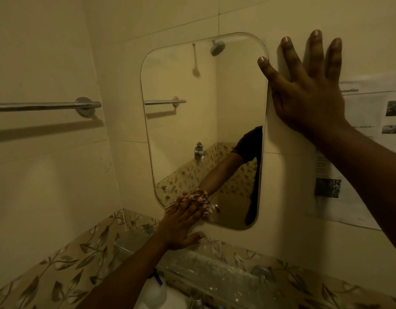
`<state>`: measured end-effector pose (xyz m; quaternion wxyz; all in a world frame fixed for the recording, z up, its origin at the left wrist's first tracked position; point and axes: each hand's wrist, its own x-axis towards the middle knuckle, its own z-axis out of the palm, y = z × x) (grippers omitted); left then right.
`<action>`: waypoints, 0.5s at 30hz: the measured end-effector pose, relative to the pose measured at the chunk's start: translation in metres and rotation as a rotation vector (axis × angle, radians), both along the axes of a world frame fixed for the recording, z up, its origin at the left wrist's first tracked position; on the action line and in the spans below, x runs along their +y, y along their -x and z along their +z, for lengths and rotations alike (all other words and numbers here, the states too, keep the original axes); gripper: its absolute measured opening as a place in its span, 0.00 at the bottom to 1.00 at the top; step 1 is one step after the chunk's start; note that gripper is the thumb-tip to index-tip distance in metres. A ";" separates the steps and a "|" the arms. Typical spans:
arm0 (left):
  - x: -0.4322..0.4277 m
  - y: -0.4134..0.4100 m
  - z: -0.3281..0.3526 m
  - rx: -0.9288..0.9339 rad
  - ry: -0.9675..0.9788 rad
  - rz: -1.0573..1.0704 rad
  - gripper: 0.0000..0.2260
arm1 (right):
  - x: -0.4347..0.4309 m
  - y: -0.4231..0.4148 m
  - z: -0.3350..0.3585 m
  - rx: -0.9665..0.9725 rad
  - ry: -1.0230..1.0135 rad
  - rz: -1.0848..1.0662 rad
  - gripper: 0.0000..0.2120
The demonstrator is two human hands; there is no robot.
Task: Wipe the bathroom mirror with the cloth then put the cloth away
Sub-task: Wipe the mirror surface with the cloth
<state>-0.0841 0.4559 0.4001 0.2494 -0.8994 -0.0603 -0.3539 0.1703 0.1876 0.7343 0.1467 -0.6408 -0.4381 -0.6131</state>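
A rounded rectangular mirror (203, 112) hangs on the cream tiled wall. My left hand (181, 224) presses flat against the mirror's lower left corner, fingers spread over a small pale cloth (209, 208) that is mostly hidden beneath them; its reflection meets the fingers. My right hand (308, 90) lies flat and open on the wall tile just right of the mirror's upper right edge, thumb tip touching the rim.
A chrome towel bar (45, 105) is fixed to the left wall. A printed paper sheet (371, 130) is stuck to the wall at right. Below run a leaf-patterned tile border (70, 264), a glass shelf (192, 257), a white spray bottle (154, 293) and a tap (196, 302).
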 end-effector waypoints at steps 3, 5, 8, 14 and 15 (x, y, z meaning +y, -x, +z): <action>0.006 0.001 0.002 -0.138 0.204 0.040 0.38 | 0.001 0.001 0.001 -0.004 -0.003 -0.007 0.29; 0.007 -0.003 0.006 -0.254 0.381 0.070 0.38 | 0.000 0.000 0.000 -0.008 -0.007 -0.015 0.29; 0.009 -0.009 0.022 -0.401 0.627 0.098 0.42 | 0.000 0.001 -0.001 -0.019 -0.008 -0.028 0.29; 0.026 -0.015 0.106 -0.692 0.849 0.020 0.41 | 0.001 -0.001 -0.001 -0.045 -0.023 -0.027 0.30; 0.028 -0.013 0.125 -0.695 0.854 0.000 0.43 | 0.001 -0.002 -0.001 -0.048 -0.023 -0.027 0.30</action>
